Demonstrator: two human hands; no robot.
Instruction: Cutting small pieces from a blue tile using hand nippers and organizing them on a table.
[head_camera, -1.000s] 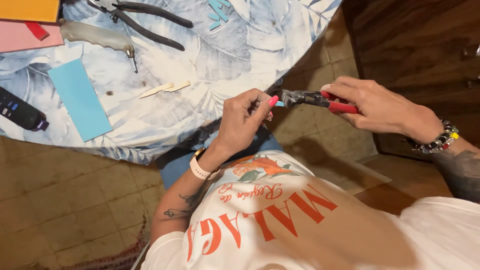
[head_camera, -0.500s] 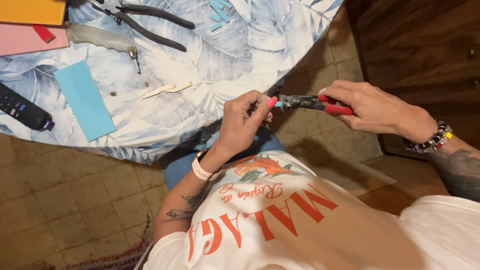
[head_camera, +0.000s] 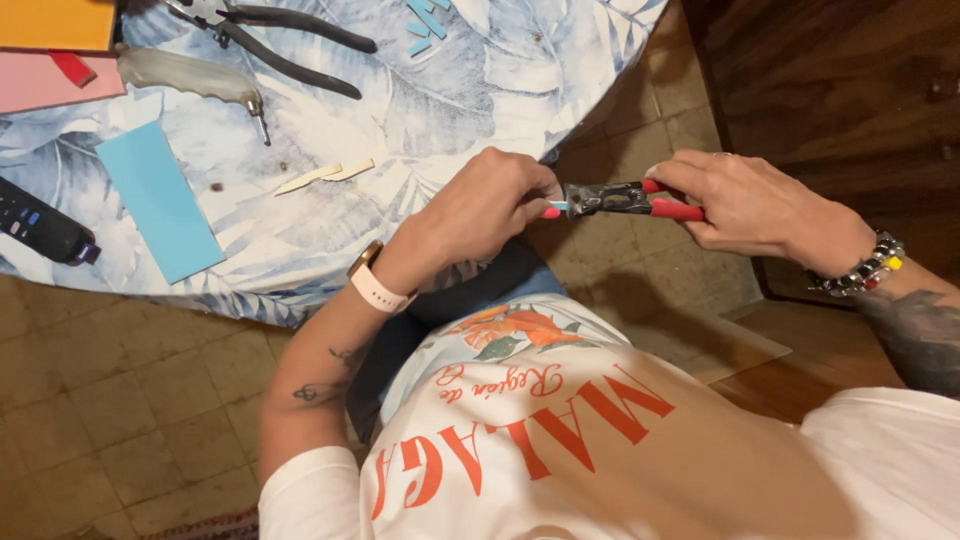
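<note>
**Small pliers meet a tiny blue piece**

Right now my right hand (head_camera: 760, 205) has its grip wrapped tight around the red handles of the small pliers (head_camera: 625, 199). The dark nose of the pliers points to 9 o'clock, toward my left hand (head_camera: 485, 205). My left grip is pinched together on a tiny blue piece (head_camera: 561, 206), and the tip of the pliers touches it. I think I hold the piece with my fingertips so it stays put while the pliers bite it. Both hands hang in the air just off the edge of the counter (head_camera: 480, 90), over my lap, close to my eyes so I can see the small bit well.

Up on the counter, at 11 o'clock from my left hand, lie two thin pale slivers (head_camera: 325, 175). Farther off at 10 o'clock are a blue card (head_camera: 160, 200) and a black remote (head_camera: 40, 225). At 12 o'clock lie big black pliers (head_camera: 290, 45), well apart from my hands.
</note>
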